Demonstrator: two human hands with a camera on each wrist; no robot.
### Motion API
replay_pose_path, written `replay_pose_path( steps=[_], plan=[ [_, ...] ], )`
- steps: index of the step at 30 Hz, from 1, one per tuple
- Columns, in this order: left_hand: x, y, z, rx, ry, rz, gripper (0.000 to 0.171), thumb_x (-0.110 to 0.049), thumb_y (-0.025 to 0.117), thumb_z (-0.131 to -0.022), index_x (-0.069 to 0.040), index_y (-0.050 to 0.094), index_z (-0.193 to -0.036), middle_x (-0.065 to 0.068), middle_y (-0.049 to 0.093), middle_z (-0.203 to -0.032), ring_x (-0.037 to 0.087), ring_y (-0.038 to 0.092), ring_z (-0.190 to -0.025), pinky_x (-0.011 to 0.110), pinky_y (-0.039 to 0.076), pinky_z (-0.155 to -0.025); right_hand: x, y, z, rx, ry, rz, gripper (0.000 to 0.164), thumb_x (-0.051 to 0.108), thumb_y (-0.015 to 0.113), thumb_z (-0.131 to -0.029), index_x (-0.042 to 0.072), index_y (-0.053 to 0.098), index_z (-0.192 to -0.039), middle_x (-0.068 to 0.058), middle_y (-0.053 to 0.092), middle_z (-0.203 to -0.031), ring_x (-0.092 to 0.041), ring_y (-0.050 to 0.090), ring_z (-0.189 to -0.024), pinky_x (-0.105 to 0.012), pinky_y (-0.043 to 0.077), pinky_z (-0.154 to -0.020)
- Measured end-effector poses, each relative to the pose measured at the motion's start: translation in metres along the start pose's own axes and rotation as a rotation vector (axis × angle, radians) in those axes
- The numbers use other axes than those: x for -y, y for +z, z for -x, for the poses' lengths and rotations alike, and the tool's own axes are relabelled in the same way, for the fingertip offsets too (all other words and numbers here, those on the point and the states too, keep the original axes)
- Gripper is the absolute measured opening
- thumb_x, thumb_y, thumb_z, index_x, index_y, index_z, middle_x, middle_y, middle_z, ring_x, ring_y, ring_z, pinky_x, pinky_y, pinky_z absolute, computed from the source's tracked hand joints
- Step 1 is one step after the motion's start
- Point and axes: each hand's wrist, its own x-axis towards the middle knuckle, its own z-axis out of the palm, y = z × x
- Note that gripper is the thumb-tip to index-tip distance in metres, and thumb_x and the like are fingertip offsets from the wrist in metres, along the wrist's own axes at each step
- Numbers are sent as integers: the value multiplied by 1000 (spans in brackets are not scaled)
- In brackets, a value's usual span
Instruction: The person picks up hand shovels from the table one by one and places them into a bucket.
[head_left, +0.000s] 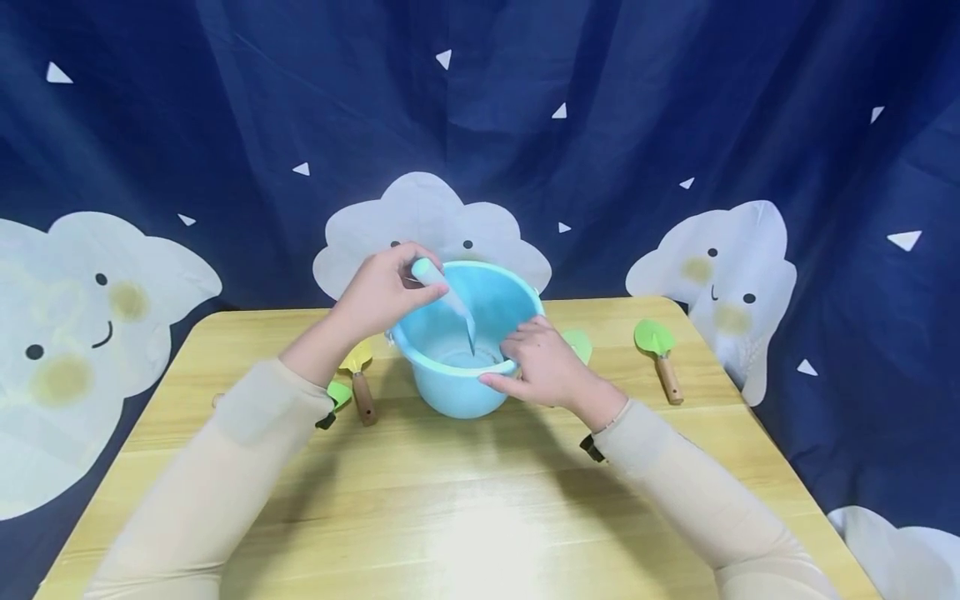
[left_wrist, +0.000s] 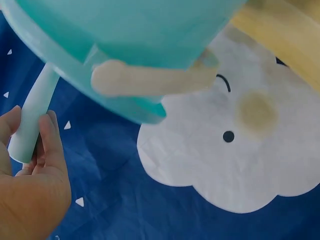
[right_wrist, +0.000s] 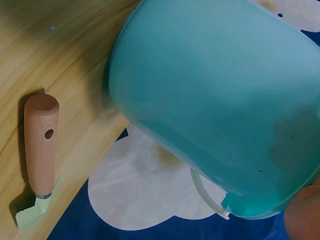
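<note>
A light blue bucket (head_left: 457, 392) stands near the back of the table. My right hand (head_left: 546, 362) grips its near right rim, thumb outside and fingers over the edge. In my left hand (head_left: 382, 287) is a small trowel (head_left: 453, 296) with a pale blue handle, pinched between thumb and fingers above the bucket's left side. Its thin blade slants down inside the bucket, seen edge-on. The left wrist view shows that handle (left_wrist: 35, 110) between thumb and fingers, beside the bucket's rim. Only a bit of my right hand (right_wrist: 305, 212) appears in the right wrist view.
Left of the bucket lie a yellow trowel (head_left: 358, 360) with a wooden handle and a green one (head_left: 339, 393), partly hidden by my sleeve. A pale green trowel (right_wrist: 41, 150) lies to the right, and a brighter green one (head_left: 660, 350) further right. A blue curtain (head_left: 480, 100) hangs behind the table.
</note>
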Motion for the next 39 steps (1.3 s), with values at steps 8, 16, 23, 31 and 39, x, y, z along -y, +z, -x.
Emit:
replay_pose_path(
  steps=[8, 16, 23, 31, 39],
  plan=[
    [13, 14, -2, 38, -23, -2, 24, -20, 79, -87, -11, 66, -105, 6, 68, -107, 23, 68, -101, 42, 54, -90, 3, -2, -1, 22, 12, 1, 66, 75, 27, -95, 19, 38, -62, 8, 34, -57, -14, 33, -58, -36, 33, -75],
    [21, 27, -6, 82, -33, -63, 25, -21, 80, -86, -12, 66, -105, 4, 68, -107, 25, 65, -105, 44, 50, -93, 3, -2, 0, 11, 2, 2, 66, 74, 27, -96, 18, 37, -62, 8, 34, -57, -14, 33, -58, -37, 34, -75],
    [25, 38, -9, 103, -42, -75, 27, -21, 80, -86, -11, 67, -106, 5, 67, -108, 24, 61, -102, 42, 49, -92, 4, -1, 0, 12, 3, 7, 66, 74, 25, -96, 19, 36, -62, 8, 33, -57, -14, 33, -58, -37, 34, -75],
    [27, 48, -15, 104, -22, -93, 26, -21, 80, -86, -10, 67, -105, 4, 69, -107, 22, 61, -100, 39, 49, -90, 4, 1, 0, 11, 6, 6, 66, 74, 25, -96, 19, 36, -61, 8, 33, -57, -14, 32, -58, -37, 34, -76],
    [27, 53, -21, 138, -19, -131, 24, -22, 79, -86, -10, 66, -102, 3, 68, -104, 21, 61, -96, 38, 49, -86, 4, 0, 0, 8, 2, 8, 66, 75, 25, -96, 19, 36, -61, 8, 32, -57, -13, 32, -58, -36, 33, -75]
  ],
)
